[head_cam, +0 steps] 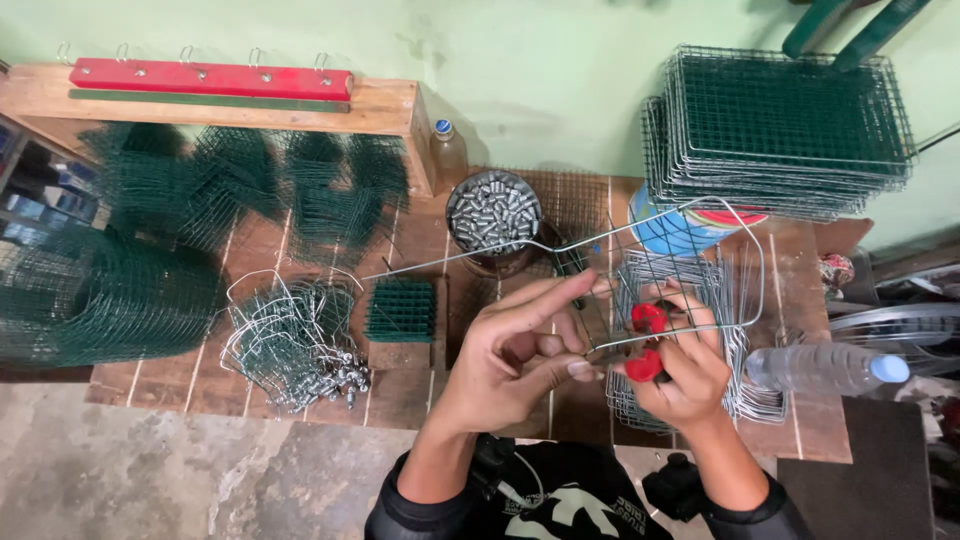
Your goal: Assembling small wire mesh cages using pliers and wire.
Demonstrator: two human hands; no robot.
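My left hand (520, 345) pinches a bent silver wire frame (700, 215) near its lower bar, above the wooden workbench (410, 385). My right hand (685, 360) grips red-handled pliers (645, 340) right at that wire. The frame loops out to the right with a piece of green mesh (650, 265) inside it. A stack of finished wire pieces (745, 395) lies under my right hand.
A round tin of small metal sleeves (493, 210) stands behind my hands. Bent wires with sleeves (295, 345) and a small green mesh stack (402, 310) lie left. Green mesh rolls (100, 290), stacked mesh panels (785, 125), a clear bottle (825, 367) and a blue cup (670, 232) surround them.
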